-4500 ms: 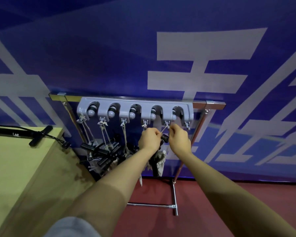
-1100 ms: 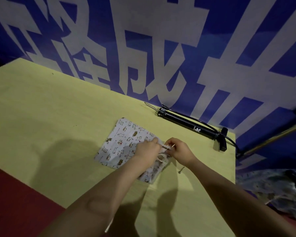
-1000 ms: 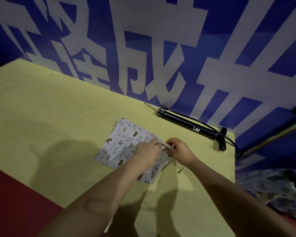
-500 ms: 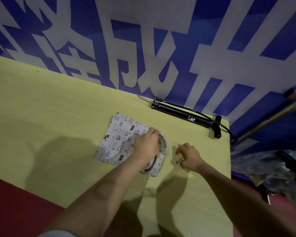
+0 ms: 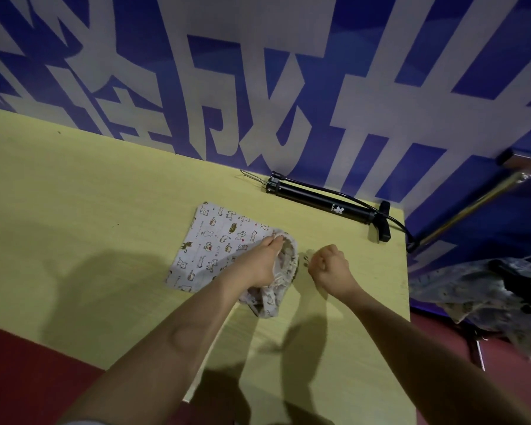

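A white drawstring pouch (image 5: 218, 240) printed with small cartoon animals lies flat on the yellow table (image 5: 89, 210). Its gathered mouth points right and bulges up. My left hand (image 5: 258, 265) lies on that mouth, with its fingertips at the raised rim, holding it. Just right of the pouch, my right hand (image 5: 328, 266) hovers as a curled fist, and nothing shows in it. A small dark piece (image 5: 305, 257) lies on the table between the pouch mouth and my right knuckles.
A black hand pump (image 5: 322, 202) with a hose lies along the table's back edge against the blue-and-white banner. Past the table's right edge stand a metal rack bar (image 5: 472, 204) and several patterned pouches (image 5: 472, 289) with black items, above red floor.
I have turned from the hook rack to the table. Within the last second my right hand left the pouch mouth and drew back right as a fist. My left hand stays on the mouth.
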